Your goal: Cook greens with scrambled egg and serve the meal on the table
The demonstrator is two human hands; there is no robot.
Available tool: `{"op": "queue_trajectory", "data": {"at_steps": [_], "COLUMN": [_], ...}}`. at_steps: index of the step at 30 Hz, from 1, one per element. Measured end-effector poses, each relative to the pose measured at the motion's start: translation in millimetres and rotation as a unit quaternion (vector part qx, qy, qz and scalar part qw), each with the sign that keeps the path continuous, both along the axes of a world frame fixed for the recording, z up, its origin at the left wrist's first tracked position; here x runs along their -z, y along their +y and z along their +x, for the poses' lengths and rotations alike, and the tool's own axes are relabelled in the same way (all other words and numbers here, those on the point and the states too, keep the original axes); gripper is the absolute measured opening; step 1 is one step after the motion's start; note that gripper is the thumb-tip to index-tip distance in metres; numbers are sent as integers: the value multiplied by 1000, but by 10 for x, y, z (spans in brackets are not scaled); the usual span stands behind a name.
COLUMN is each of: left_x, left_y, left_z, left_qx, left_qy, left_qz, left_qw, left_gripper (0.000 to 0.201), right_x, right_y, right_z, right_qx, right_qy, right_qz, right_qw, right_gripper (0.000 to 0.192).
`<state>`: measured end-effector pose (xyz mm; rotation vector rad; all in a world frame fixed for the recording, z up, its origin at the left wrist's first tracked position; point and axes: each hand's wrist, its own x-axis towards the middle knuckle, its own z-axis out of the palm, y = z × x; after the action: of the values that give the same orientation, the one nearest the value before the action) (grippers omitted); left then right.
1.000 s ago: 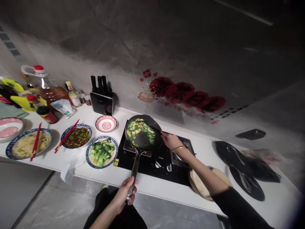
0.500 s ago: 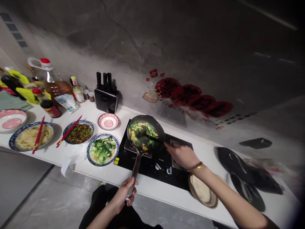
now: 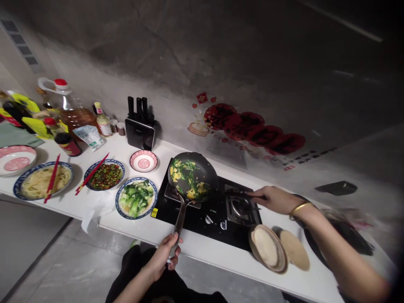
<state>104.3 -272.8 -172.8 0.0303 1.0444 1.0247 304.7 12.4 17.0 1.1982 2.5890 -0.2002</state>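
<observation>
My left hand is wrapped round the metal handle of a dark wok, which sits tilted on the left burner. Green leafy pieces and yellow egg lie along the wok's left and lower inside. Over the right burner, my right hand grips a dark, slim cooking utensil. The utensil points left, towards the wok but outside it; its tip is hard to make out against the black hob.
Left of the hob stand plates of greens, chopped peppers and noodles, two with red chopsticks. Behind them are a small dish, a knife block and an oil jug. A beige lidded pot sits front right.
My right hand has drawn the dark utensil out of the wok and moved right, over the other burner. The food has shifted within the wok. My left hand keeps its grip.
</observation>
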Motion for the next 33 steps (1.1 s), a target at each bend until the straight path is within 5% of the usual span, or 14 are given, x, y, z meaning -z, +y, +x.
{"op": "queue_trajectory", "data": {"at_steps": [6, 9, 12, 19, 23, 28, 33], "left_x": [6, 24, 37, 10, 4, 15, 33], "left_y": [12, 15, 10, 5, 13, 14, 10], "left_z": [6, 6, -2, -2, 6, -8, -9], "left_qx": [2, 0, 0, -8, -12, -16, -20], "left_qy": [11, 11, 9, 11, 11, 12, 9], "left_qz": [1, 6, 7, 8, 8, 5, 5], "left_qw": [1000, 1000, 1000, 1000, 1000, 1000, 1000], "left_gripper": [66, 66, 65, 61, 59, 56, 56], "right_x": [536, 660, 531, 81, 361, 841, 788], "right_y": [-278, -371, -460, -541, -535, -386, -235], "right_z": [-691, -917, -798, -78, -149, -662, -646], "right_qx": [65, 16, -44, -7, -18, 43, 40], "right_qy": [34, 47, 8, -26, 28, 40, 44], "right_qz": [31, 3, -1, -5, -1, 100, 53], "right_qw": [997, 999, 999, 1000, 999, 993, 997], "right_gripper": [41, 42, 41, 37, 35, 38, 33]}}
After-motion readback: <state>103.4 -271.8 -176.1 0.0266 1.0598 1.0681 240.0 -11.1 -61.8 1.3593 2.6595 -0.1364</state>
